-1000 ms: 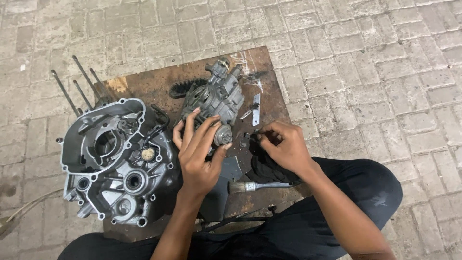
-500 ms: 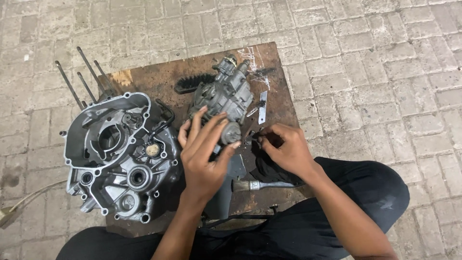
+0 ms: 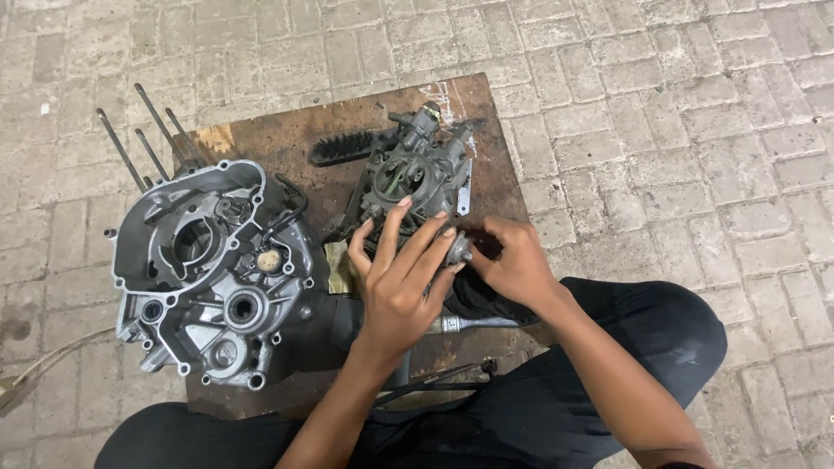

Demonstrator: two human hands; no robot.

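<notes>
Head view looks down on a rusty brown board (image 3: 287, 143) laid on grey paving bricks, with the person's dark-trousered legs at its near edge. Largest on it is an aluminium engine crankcase half (image 3: 213, 274) at the left, long studs rising from its far side. To the right of it lies a carburettor (image 3: 413, 178), with a black bristle brush (image 3: 343, 148) just beyond and a metal tool shaft (image 3: 469, 324) near the knees. The left hand (image 3: 400, 287) spreads its fingers loosely over the carburettor's near end, touching rather than clamping. The right hand (image 3: 517, 260) pinches a small rounded metal fitting (image 3: 459, 249) at the carburettor's near right corner, fingertips closed on it. What the fitting is cannot be told. With only a light brace, the carburettor could twist or slide on the board, and the small fitting could slip free and roll off into the brick joints.
</notes>
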